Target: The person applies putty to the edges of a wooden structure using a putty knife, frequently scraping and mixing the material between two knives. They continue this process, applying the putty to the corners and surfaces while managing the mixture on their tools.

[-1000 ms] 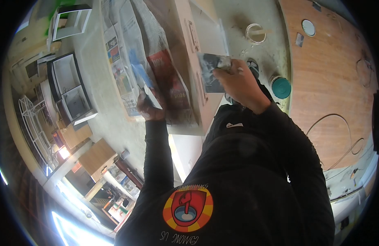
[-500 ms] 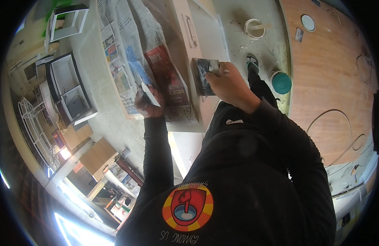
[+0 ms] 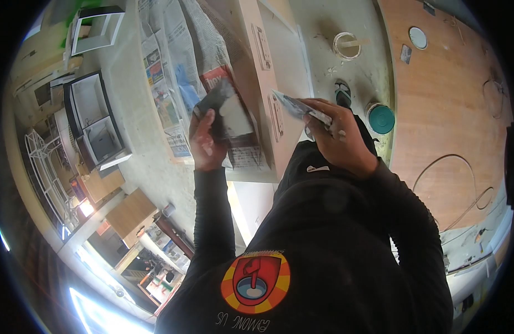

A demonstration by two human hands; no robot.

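Observation:
My left hand [image 3: 207, 143] is closed on a dark flat plate [image 3: 215, 103] that carries a patch of white putty [image 3: 236, 117]. The plate is held over the newspaper, its face turned up towards me. In my right hand [image 3: 346, 139] is a thin flat scraper blade [image 3: 295, 106] smeared with grey-white, seen nearly edge-on. Its tip hovers near the narrow edge of a pale cabinet panel [image 3: 273, 83]; whether they touch I cannot tell. Long fittings or slots [image 3: 261, 47] with putty around them lie along that edge. White smears mark the fingers of both hands.
Newspaper sheets [image 3: 162, 50] cover the cabinet top. A putty bucket [image 3: 347, 47] with a stick and a green-lidded tub [image 3: 381, 118] stand on the floor to the right. Beyond is a large wooden board [image 3: 435, 111] with a cable [image 3: 435, 167]. Black-and-white cabinet boxes [image 3: 95, 119] stand left.
The left plate has turned from edge-on to face-up, showing its putty. My right hand has pulled back from the panel edge and tilted its blade; a second fitting is now uncovered there.

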